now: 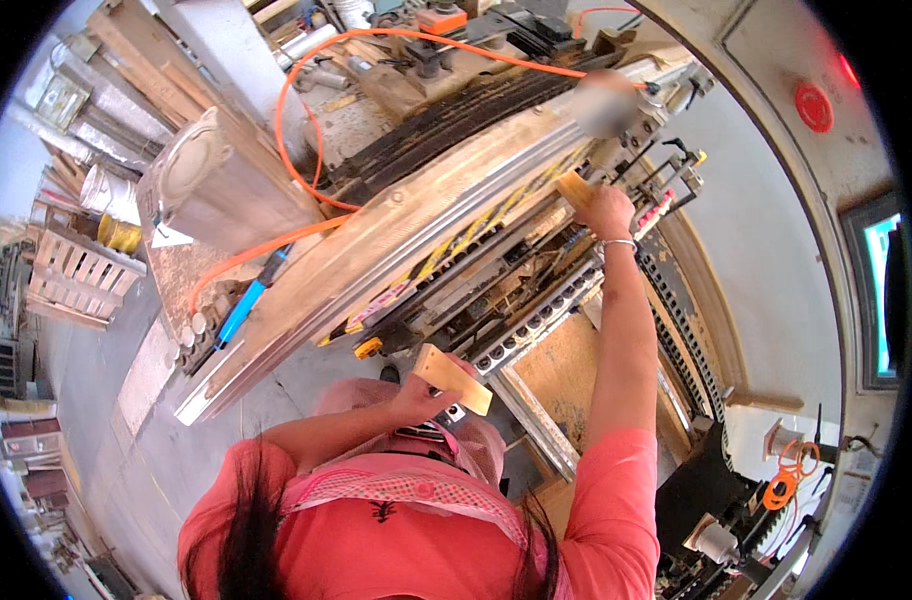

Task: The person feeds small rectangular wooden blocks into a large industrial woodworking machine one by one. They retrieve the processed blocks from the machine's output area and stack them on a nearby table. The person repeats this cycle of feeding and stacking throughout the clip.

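Note:
My left hand is closed round a short, pale wooden block in front of my lap. My right arm reaches far forward over a long machine, and my right hand grips a small wooden piece at the machine's work line. A metal bangle circles that wrist. Yellow-and-black striped tape runs along the machine beside the right hand. Closer to me, a row of round rollers lies under the right forearm.
An orange hose loops over the machine's long wooden beam. A blue-handled tool lies at its left end. At the right are a red button, a screen and a chain track. Stacked boards and a pallet stand left.

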`<state>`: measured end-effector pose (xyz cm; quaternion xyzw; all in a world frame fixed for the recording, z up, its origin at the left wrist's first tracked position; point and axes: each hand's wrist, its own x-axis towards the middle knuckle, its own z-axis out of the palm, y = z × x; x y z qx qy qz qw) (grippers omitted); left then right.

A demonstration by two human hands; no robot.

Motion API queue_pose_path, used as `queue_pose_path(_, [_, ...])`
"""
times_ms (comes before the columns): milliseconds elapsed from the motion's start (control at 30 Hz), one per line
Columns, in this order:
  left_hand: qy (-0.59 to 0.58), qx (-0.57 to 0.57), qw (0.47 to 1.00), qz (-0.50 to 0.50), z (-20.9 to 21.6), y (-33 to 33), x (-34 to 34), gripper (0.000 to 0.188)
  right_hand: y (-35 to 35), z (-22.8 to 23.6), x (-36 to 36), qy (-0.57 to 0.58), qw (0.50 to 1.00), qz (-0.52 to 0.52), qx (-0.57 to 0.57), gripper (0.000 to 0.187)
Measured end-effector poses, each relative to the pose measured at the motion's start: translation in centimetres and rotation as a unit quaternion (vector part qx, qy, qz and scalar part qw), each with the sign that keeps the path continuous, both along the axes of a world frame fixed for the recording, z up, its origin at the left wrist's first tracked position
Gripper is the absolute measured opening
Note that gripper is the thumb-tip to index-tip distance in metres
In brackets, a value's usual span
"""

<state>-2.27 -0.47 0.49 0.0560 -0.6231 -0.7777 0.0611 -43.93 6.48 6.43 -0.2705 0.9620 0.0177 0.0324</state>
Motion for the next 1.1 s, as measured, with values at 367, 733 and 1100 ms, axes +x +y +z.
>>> queue_pose_path(367, [0.015, -0.056, 0.998, 0.027, 0.6, -0.1, -0.4, 0.032, 0.1, -0.4, -0.3, 0.032, 0.999, 0.031, 0.02, 0.041])
queue_pose_path(733, [0.022, -0.09, 0.994, 0.055, 0.6, 0.1, -0.4, 0.032, 0.1, -0.1, -0.3, 0.024, 0.998, 0.034, 0.047, 0.044])
queue_pose_path(1100, [0.033, -0.077, 0.996, 0.04, 1.3, -0.3, 0.1, 0.031, 0.0, 0.3, 0.3, 0.031, 0.998, 0.062, 0.013, 0.048])
